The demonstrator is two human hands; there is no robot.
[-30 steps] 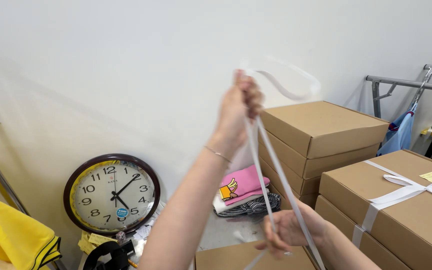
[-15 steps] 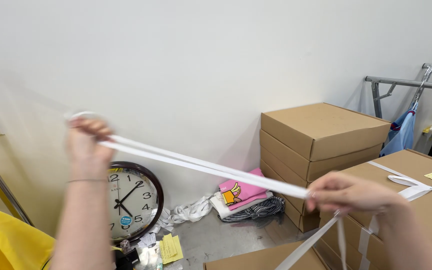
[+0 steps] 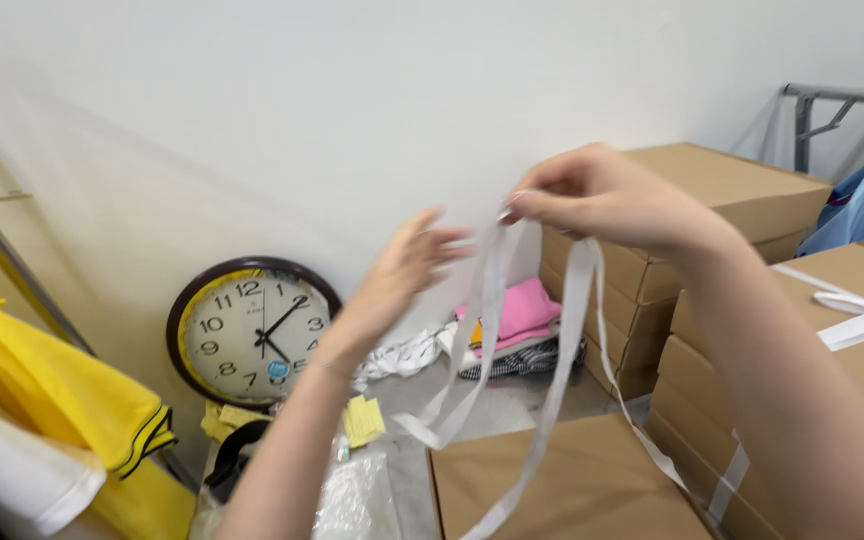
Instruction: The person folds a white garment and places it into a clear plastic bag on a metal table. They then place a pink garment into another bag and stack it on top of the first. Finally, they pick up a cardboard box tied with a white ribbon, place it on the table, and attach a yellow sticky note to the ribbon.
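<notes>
My right hand (image 3: 602,195) is raised in front of the wall and pinches a white flat strap (image 3: 562,370) at its top. Two lengths of the strap hang down from that pinch toward a brown cardboard box (image 3: 552,490) below. My left hand (image 3: 407,265) is beside the strap on its left, fingers spread and blurred, touching or nearly touching the nearer length; I cannot tell whether it grips it.
A round wall clock (image 3: 252,330) leans against the wall on the floor. Yellow clothing (image 3: 62,400) hangs at the left. Stacked cardboard boxes (image 3: 742,190) stand at the right, one tied with white strap (image 3: 852,315). Pink and checked fabric (image 3: 522,330) lies on the floor.
My hands were far apart with the strap stretched between them; they have come together, the right hand now holds the top and the strap hangs in loops.
</notes>
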